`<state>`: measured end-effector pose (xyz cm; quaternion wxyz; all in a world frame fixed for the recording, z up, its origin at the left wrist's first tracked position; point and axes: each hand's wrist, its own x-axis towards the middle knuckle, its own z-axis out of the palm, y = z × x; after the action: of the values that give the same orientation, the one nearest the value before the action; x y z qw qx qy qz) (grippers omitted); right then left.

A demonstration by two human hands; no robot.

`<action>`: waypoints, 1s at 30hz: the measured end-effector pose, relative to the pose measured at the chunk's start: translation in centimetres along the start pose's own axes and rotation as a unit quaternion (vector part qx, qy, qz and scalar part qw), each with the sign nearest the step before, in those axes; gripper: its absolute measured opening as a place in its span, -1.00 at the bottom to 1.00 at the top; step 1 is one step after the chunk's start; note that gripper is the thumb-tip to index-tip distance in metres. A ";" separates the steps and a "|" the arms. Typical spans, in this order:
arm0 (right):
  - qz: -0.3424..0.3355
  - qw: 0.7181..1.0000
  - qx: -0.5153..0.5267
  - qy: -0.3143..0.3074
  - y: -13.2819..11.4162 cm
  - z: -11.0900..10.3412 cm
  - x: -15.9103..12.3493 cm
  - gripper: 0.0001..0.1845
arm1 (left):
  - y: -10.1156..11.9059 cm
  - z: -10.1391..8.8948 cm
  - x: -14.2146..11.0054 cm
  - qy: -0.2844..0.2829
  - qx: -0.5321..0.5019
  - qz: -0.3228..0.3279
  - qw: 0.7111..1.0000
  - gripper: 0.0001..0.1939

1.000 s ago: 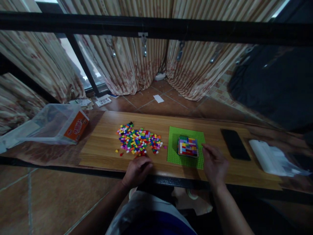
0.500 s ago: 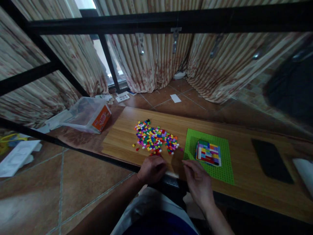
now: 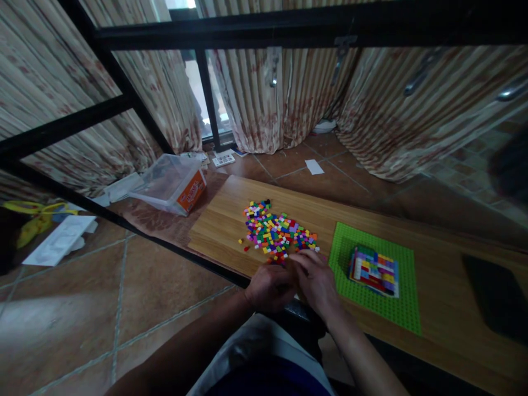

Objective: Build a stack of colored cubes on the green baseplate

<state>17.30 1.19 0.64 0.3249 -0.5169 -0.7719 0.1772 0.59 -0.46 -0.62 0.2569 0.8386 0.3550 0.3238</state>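
A loose pile of small multicoloured toy bricks (image 3: 274, 228) lies on the wooden tabletop. At the pile's near edge, my left hand (image 3: 272, 287) is closed with fingers curled under; whatever it holds is hidden. Right beside it, my right hand (image 3: 317, 283) bends its fingers toward the left one, closed, its fingertips close to the nearest bricks. I cannot make out anything between them. To the right, a green baseplate (image 3: 341, 236) bears a low rectangular build of coloured bricks (image 3: 375, 269), untouched by either hand.
A clear plastic box with an orange label (image 3: 192, 192) stands beyond the table's left end. A dark flat slab (image 3: 497, 297) lies on the right of the tabletop. Black metal bars (image 3: 264, 33) cross above, before curtains. A white moulded tray (image 3: 60, 240) is at the left.
My right hand has moved left from beside the baseplate to my left hand. The left hand stays by the pile's near edge. The view has shifted left.
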 end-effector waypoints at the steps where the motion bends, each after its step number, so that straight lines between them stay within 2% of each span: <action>1: -0.014 1.000 -0.007 -0.015 0.0 0.2 0.7 -0.71 | 0.0 0.1 0.0 -0.001 -0.001 0.000 1.000 -0.84; 5: -0.059 0.995 -0.039 -0.066 -0.3 0.9 3.5 -0.70 | -0.1 0.2 0.0 -0.009 -0.008 -0.002 1.000 -0.91; 9: -0.076 0.990 -0.058 -0.107 -0.3 1.5 4.9 -0.75 | -0.1 0.3 0.0 0.003 -0.012 0.004 1.000 -0.93; 13: -0.075 0.989 -0.061 -0.111 0.3 1.0 4.7 -0.75 | -0.1 0.4 0.0 0.000 0.005 0.011 1.000 -0.94; 19: -0.058 0.992 -0.073 -0.080 1.5 -0.7 3.9 -0.73 | 0.2 0.4 0.0 0.012 0.032 0.011 0.999 -0.89; 23: -0.050 0.993 -0.069 -0.087 0.5 -0.7 4.0 -0.74 | 0.2 0.3 0.1 0.009 0.032 0.009 0.999 -0.91; 30: -0.015 0.981 -0.119 -0.154 -1.2 0.2 4.9 -0.81 | 0.0 0.3 0.1 0.024 0.001 0.025 0.999 -0.91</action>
<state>15.12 5.21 2.81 0.1410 -0.5073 -0.8357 0.1564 0.87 -0.42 -0.76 0.2390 0.8397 0.3401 0.3495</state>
